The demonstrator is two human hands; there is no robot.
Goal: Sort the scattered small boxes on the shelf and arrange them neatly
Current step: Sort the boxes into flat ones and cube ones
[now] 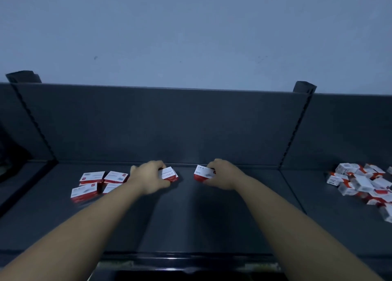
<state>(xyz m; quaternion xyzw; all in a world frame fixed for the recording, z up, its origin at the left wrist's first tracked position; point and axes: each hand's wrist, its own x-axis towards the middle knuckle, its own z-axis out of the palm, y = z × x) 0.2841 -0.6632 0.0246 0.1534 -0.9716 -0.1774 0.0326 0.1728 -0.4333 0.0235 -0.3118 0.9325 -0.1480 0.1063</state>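
My left hand (150, 178) grips a small white-and-red box (169, 174) on the dark shelf (180, 217), fingers curled over its far side. About a hand's width to the right, my right hand (221, 175) holds a second white-and-red box (202, 173) in the same way. Left of my left hand, several matching boxes (93, 182) lie in a tidy block of two rows. My left forearm partly covers the block's near right box.
A loose heap of the same boxes (364, 183) lies on the neighbouring shelf section at the right. Slotted uprights (297, 130) and a dark back panel (165, 121) bound the section. The shelf's front edge (186, 257) runs below my forearms.
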